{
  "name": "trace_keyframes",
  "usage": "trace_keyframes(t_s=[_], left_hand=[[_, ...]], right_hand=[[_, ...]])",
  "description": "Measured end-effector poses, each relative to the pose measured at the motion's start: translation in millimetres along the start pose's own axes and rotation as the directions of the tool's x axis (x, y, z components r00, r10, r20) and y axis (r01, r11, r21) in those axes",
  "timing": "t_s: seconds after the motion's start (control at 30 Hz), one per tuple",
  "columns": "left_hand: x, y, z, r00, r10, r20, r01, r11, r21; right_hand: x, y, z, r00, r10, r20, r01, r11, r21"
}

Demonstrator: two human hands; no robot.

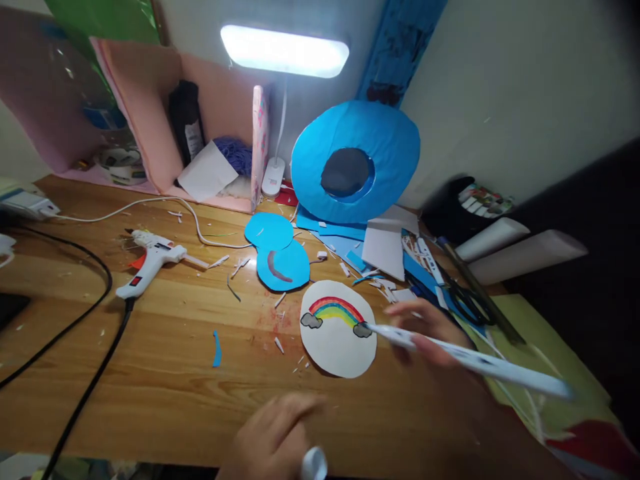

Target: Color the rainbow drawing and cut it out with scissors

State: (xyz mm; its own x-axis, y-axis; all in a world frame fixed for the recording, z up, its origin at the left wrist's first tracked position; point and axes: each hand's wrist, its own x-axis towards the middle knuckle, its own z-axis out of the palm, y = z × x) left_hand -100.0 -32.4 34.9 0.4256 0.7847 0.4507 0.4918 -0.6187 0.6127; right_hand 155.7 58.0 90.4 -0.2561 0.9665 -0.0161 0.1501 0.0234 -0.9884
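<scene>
My right hand (425,327) is closed around a white marker (480,360), slightly blurred, whose tip points left at the edge of a grey cloud on a round white paper disc (335,357). A coloured rainbow (337,307) arches across this disc between two grey clouds with dark outlines. Near the front edge of the table is my left hand (275,430), fingers curled and blurred. A white marker cap (314,463) shows at its lower right, apparently held in it. Beyond the disc lie two joined blue paper circles (283,263), one bearing a dark curved mark.
A white glue gun (155,260) with a black cord lies at left. At the back stand a blue ring-shaped piece (395,153), a lit lamp (285,50) and a pink organiser (140,113). Scissors (467,303), paper scraps and white rolls (525,257) crowd the right.
</scene>
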Motion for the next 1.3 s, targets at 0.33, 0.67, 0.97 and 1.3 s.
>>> trace_keyframes(t_s=[0.33,0.67,0.97,1.3], left_hand=[[12.9,-14.5,37.9,0.99,-0.047,0.136,0.014,0.971,0.239],[13.4,-22.1,39.2,0.999,-0.005,0.054,-0.01,0.964,0.264],[13.2,-24.7,40.8,0.997,-0.002,0.071,-0.014,0.972,0.233],[12.8,-24.8,40.5,0.999,-0.002,0.051,-0.01,0.972,0.234]], right_hand=[[51.0,59.8,51.6,0.985,0.077,0.153,-0.075,0.997,-0.022],[51.6,66.8,61.1,0.994,-0.079,0.071,0.088,0.987,-0.138],[50.1,65.6,60.7,0.97,-0.238,0.05,0.24,0.896,-0.373],[49.6,62.8,64.6,0.93,-0.365,0.038,0.334,0.801,-0.497]])
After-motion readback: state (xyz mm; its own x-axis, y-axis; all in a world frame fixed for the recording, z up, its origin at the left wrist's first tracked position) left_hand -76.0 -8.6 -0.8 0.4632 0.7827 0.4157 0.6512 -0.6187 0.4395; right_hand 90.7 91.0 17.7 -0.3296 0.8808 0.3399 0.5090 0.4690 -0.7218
